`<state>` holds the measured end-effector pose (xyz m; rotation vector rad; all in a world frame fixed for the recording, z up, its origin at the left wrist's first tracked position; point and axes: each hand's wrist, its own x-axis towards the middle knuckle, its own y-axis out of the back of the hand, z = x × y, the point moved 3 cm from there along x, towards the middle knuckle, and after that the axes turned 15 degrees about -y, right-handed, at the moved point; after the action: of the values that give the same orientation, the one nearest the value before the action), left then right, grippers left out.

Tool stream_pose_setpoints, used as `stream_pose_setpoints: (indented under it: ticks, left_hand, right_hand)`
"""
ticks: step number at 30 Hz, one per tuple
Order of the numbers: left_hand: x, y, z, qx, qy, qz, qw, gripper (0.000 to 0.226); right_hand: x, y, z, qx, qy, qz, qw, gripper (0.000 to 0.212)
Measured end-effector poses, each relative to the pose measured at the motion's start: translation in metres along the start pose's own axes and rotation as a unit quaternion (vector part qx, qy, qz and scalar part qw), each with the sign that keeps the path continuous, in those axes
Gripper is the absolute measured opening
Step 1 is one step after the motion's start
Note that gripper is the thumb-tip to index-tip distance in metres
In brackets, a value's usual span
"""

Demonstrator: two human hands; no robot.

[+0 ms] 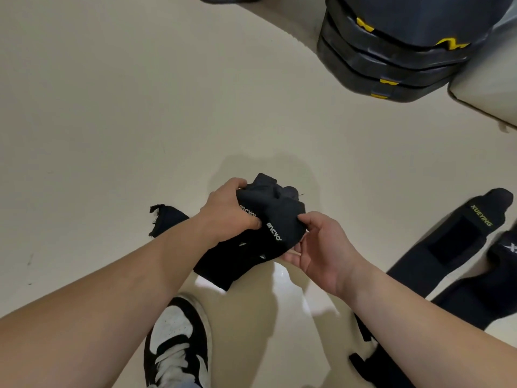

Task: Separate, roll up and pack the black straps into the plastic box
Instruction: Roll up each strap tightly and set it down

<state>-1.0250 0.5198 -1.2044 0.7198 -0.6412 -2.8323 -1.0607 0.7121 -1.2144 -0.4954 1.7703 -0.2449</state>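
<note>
My left hand [229, 211] has its grip curled round the upper part of a bunch of black fabric straps with white lettering [277, 217], thumb pressed on the front. My right hand [321, 247] pinches the bunch's right edge between thumb and fingertips.

The bunch is held above the pale glossy floor [112, 107], between my hands and well apart from the stack of dark plastic boxes with yellow latches [391, 57] at the far right.

To separate well, I judge the left hand should serve as a firm anchor. The right should take only one layer and draw it sideways slowly, so the straps part without snagging or dragging the rest along.

The bunch's long axis runs on a diagonal. Its crumpled end points away and to the right, and its flatter tails point down toward my near left, toward the black-and-white sneaker [176, 340].

Long black straps with green lettering [447, 247] lie on the floor to my right.
</note>
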Motion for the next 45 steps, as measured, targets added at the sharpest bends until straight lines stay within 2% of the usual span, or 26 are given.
stream_pose_setpoints:
  ticks: [3,7,9,13,17,21,24,28,29,32,35,38,41,45]
  left_hand:
    - [-0.009,0.000,0.006,-0.054,-0.028,0.061,0.996,0.059]
    - [-0.032,0.007,0.016,-0.085,-0.065,0.133,0.985,0.063]
    - [-0.045,0.007,0.022,-0.097,-0.081,0.146,0.981,0.065]
    - [-0.064,-0.006,0.039,-0.115,-0.154,0.111,0.975,0.074]
    - [-0.064,-0.022,0.040,-0.127,-0.145,0.059,0.980,0.076]
    - [-0.059,-0.022,0.040,-0.157,-0.108,0.139,0.972,0.064]
    - [-0.055,-0.017,0.045,-0.180,-0.114,0.157,0.964,0.053]
    - [-0.042,-0.001,0.039,-0.098,-0.130,0.163,0.973,0.037]
    - [-0.037,0.004,0.032,-0.077,-0.120,0.169,0.975,0.035]
    - [-0.028,0.009,0.011,-0.109,-0.071,0.142,0.981,0.031]
    - [-0.024,0.002,-0.015,-0.030,-0.037,0.146,0.988,0.029]
    - [-0.021,0.002,-0.027,0.045,-0.025,0.142,0.989,0.037]
    - [-0.016,0.005,-0.024,0.101,-0.019,0.121,0.987,0.060]
    - [-0.010,0.010,-0.017,0.166,-0.017,0.092,0.982,0.056]
  right_hand:
    - [0.005,0.002,-0.001,-0.053,0.025,0.040,0.997,0.029]
    - [0.011,0.013,-0.004,0.021,0.050,0.146,0.988,0.023]
    - [0.011,0.017,-0.005,0.046,0.052,0.167,0.984,0.021]
    - [0.007,0.007,-0.005,0.037,0.037,0.096,0.994,0.023]
    - [0.003,-0.008,-0.008,0.014,0.013,0.001,1.000,0.039]
    - [-0.005,-0.026,-0.008,0.003,-0.019,-0.104,0.994,0.067]
    - [-0.005,-0.029,0.001,-0.078,0.005,-0.118,0.990,0.054]
    - [0.002,-0.021,0.005,-0.058,0.031,-0.080,0.995,0.042]
    - [0.003,-0.019,0.004,-0.044,0.036,-0.072,0.996,0.042]
    - [0.006,-0.014,0.000,-0.039,0.020,-0.066,0.997,0.043]
    - [0.009,-0.012,0.000,-0.057,0.012,-0.027,0.998,0.036]
    - [0.015,-0.010,0.006,-0.046,0.018,0.012,0.999,0.031]
    - [0.016,-0.008,0.011,-0.044,0.013,0.008,0.999,0.029]
    - [0.013,-0.008,0.011,-0.047,0.016,-0.011,0.999,0.032]
